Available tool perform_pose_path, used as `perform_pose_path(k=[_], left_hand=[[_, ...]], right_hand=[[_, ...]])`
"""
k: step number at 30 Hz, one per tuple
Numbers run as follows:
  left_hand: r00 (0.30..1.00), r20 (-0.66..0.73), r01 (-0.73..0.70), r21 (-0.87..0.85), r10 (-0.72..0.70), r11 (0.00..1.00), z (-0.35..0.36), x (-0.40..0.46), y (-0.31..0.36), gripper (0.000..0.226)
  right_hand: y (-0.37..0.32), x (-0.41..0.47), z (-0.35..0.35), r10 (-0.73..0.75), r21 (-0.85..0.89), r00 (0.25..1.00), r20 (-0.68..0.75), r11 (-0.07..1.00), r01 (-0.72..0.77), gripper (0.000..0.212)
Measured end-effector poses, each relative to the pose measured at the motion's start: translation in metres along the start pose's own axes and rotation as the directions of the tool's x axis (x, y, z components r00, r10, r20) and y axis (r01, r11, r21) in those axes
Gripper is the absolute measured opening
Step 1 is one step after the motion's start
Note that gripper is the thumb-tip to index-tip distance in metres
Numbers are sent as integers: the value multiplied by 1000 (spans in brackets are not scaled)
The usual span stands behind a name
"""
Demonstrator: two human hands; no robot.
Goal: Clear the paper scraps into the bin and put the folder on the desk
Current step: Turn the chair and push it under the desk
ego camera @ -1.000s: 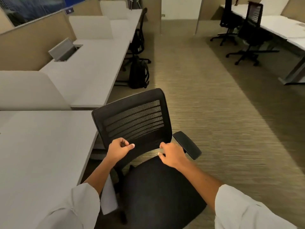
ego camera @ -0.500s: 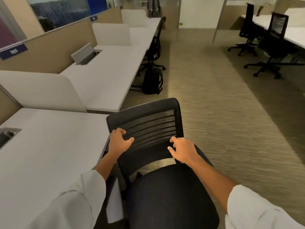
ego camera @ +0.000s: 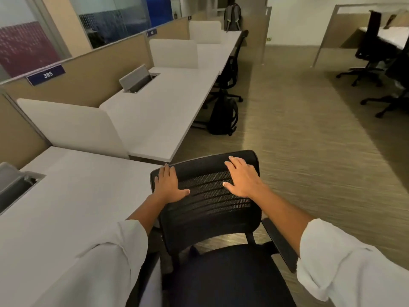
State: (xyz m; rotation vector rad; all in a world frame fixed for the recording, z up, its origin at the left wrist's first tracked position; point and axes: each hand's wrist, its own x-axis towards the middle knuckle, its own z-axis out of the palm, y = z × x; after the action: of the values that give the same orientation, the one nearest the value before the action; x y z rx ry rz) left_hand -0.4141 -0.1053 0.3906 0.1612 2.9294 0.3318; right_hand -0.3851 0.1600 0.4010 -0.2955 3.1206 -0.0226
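Both my hands lie flat and open on the chair back — left hand at its left edge, right hand near the top right. The white table sits just left of the chair — no folder or scraps visible.

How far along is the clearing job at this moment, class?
Done: nothing visible; no scraps, bin or folder in view, and the near desk shows none of them. In hand: the left hand and right hand lie flat on the black chair backrest. Left: binning scraps, placing folder.
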Motion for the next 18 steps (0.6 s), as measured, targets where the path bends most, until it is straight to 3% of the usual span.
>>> perform_pose_path(k=[10, 18], left_hand=[[975, 109, 199, -65, -192, 978, 28, 85, 39, 112], [973, -11, 230, 43, -230, 972, 49, 88, 40, 100]], right_hand=[[76, 85, 32, -225, -53, 944, 240, 968, 244, 96], [95, 92, 58, -303, -54, 942, 144, 948, 313, 115]])
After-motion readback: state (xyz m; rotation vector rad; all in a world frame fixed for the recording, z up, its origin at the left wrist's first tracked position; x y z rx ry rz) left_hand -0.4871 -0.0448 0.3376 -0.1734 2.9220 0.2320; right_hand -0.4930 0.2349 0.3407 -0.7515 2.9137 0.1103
